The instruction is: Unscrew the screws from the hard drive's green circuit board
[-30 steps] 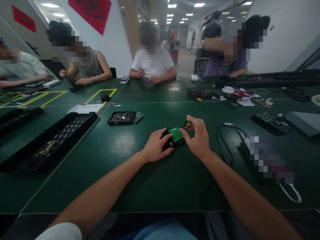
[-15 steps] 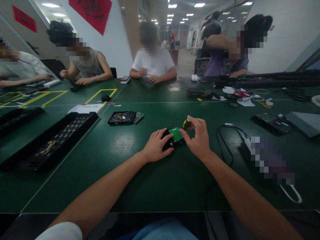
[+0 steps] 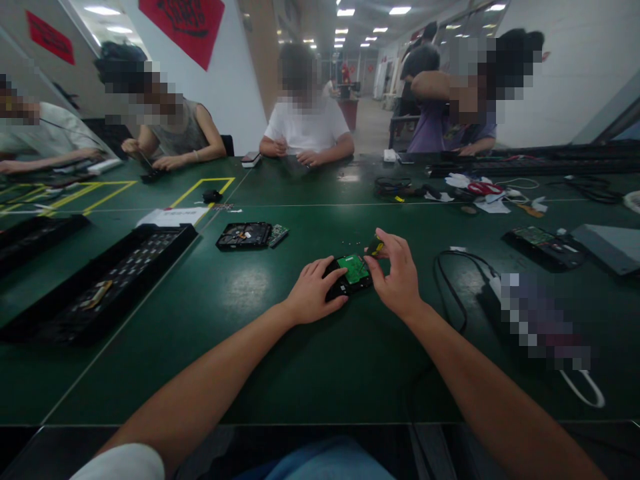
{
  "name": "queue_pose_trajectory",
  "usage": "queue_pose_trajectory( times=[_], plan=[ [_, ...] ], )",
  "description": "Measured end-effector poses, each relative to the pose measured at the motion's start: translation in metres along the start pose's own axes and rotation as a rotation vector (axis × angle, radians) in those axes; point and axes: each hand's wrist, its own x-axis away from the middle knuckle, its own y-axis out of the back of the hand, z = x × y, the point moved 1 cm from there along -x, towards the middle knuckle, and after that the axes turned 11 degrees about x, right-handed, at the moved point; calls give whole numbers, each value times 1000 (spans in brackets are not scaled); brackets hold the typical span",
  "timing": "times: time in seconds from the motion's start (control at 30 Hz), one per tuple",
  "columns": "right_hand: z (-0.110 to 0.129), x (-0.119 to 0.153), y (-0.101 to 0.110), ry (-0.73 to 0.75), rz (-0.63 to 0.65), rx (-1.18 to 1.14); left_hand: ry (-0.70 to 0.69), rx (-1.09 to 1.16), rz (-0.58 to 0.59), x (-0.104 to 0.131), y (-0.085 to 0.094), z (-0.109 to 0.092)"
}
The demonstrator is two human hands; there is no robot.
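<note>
A black hard drive (image 3: 346, 289) lies on the green table in front of me, its green circuit board (image 3: 354, 268) facing up. My left hand (image 3: 314, 292) grips its left side, with fingers over the top edge and the thumb along the near edge. At the drive's right side, my right hand (image 3: 399, 275) pinches the black-and-yellow handle of a screwdriver (image 3: 376, 246). The handle leans, and the shaft points down at the right part of the board; its exact tip is too small to make out. Several tiny screws (image 3: 357, 243) lie just beyond the drive.
Another opened hard drive (image 3: 243, 235) and a loose circuit board (image 3: 279, 234) lie to the left. Farther left is a long black tray (image 3: 107, 287). At right are a black cable (image 3: 463, 300), a black device (image 3: 543, 248) and a grey box (image 3: 613, 247). People sit across the table.
The screwdriver handle has turned between my right fingers, and that hand has shifted slightly, showing more of the board's right edge. My left hand and the drive stay in place.
</note>
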Motion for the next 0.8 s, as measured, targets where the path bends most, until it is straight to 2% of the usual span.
queue_pose_trajectory(
  times=[0.23,0.43,0.8],
  plan=[
    [-1,2,-3,-23,44,-105,-2,1,-4,0,0,0],
    [4,-3,3,-11,-28,-5,-6,5,-5,0,0,1],
    [4,-3,3,-25,-15,-6,3,-10,0,0,1,-2]
  ],
)
